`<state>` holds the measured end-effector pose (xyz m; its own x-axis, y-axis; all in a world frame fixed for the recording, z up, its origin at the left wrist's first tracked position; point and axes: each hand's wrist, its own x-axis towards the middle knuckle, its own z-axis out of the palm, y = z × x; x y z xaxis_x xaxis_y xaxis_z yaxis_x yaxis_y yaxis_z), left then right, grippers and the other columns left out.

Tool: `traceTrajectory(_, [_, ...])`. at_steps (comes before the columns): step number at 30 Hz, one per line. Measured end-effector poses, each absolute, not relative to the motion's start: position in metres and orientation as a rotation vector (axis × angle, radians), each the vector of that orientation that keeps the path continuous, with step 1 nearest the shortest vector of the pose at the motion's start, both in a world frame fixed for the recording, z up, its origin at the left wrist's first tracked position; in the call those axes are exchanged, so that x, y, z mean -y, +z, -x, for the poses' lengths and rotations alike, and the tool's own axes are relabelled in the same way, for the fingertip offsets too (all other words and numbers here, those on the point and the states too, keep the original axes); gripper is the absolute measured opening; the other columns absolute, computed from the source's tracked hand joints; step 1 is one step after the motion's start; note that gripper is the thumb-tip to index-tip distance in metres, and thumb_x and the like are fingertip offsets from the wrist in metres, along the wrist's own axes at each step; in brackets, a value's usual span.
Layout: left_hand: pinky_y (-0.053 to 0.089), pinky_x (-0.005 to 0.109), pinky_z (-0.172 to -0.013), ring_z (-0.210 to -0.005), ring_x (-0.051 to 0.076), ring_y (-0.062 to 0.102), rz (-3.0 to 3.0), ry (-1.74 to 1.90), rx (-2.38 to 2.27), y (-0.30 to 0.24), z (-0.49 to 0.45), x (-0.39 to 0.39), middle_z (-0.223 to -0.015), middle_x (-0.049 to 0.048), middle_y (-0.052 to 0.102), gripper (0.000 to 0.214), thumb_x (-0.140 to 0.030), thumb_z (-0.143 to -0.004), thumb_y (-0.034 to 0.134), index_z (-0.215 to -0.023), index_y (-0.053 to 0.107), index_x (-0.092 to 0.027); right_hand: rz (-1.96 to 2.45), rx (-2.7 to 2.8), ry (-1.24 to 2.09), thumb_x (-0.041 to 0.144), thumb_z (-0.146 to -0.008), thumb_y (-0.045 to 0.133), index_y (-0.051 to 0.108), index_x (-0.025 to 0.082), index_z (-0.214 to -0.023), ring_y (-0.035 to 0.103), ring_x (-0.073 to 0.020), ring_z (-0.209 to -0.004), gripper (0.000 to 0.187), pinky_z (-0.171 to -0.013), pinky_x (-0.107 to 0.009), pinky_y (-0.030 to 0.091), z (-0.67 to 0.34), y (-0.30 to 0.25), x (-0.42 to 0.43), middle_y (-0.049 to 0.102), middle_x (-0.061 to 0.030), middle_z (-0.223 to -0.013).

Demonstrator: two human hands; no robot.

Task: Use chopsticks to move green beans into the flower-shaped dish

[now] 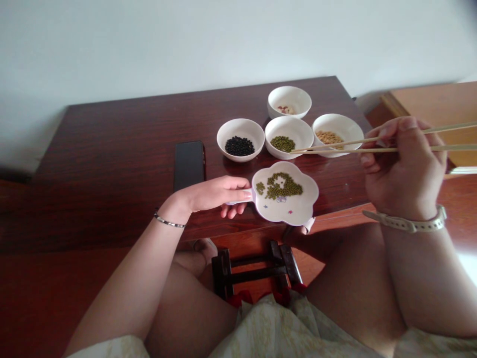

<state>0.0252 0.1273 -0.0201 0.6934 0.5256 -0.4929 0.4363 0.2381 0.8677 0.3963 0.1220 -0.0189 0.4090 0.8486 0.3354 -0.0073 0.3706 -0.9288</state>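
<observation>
My left hand point(227, 195) is closed round the handle of a white flower-shaped dish point(298, 209), held at the table's front edge. Green mung beans point(285, 186) lie spread in the dish. In my right hand point(402, 166) is a pair of wooden chopsticks point(345, 149). Their tips reach over the near rim of a white bowl point(307, 132) holding more mung beans point(282, 143); nothing shows clearly between the tips. To its right a bowl point(352, 130) of pale yellow beans point(328, 138) sits partly behind the chopsticks.
Left of the mung bean bowl stands a bowl point(229, 130) of black beans point(239, 146). Behind is a bowl point(300, 102) with a few reddish and pale pieces. A dark phone point(189, 161) lies on the brown table point(119, 164). A wooden surface point(439, 107) stands at the right.
</observation>
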Motion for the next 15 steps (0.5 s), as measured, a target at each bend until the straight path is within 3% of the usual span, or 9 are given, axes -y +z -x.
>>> traceTrajectory(5, [0.056, 0.027, -0.065, -0.072, 0.014, 0.068, -1.373, 0.072, -0.890, -0.0185, -0.0269, -0.1268, -0.092, 0.0014, 0.079, 0.045, -0.062, -0.121, 0.086, -0.108, 0.071, -0.021, 1.031, 0.997, 0.735, 0.038, -0.095, 0.101, 0.073, 0.025, -0.076, 0.055, -0.0119, -0.053, 0.037, -0.038, -0.021, 0.026, -0.3987, -0.0205, -0.1248, 0.063, -0.0016, -0.078])
traceTrajectory(9, [0.057, 0.027, -0.066, -0.073, 0.014, 0.068, -1.376, 0.061, -0.886, -0.0194, -0.0264, -0.1272, -0.093, 0.0023, 0.079, 0.042, -0.057, -0.124, 0.082, -0.107, 0.069, -0.021, 1.044, 0.993, 0.745, 0.037, -0.098, 0.098, 0.075, 0.024, -0.076, 0.056, -0.0125, -0.053, 0.035, -0.038, -0.021, 0.032, -0.3954, -0.0190, -0.1213, 0.066, -0.0021, -0.077])
traceTrajectory(15, [0.042, 0.022, -0.059, -0.065, 0.011, 0.058, -1.358, 0.045, -0.883, -0.0204, -0.0228, -0.1249, -0.085, -0.0016, 0.071, 0.033, -0.051, -0.130, 0.072, -0.117, 0.070, -0.020, 1.020, 0.966, 0.751, 0.033, -0.099, 0.098, 0.079, 0.023, -0.077, 0.058, -0.0135, -0.054, 0.031, -0.037, -0.023, 0.037, -0.3983, -0.0208, -0.1210, 0.067, -0.0032, -0.077])
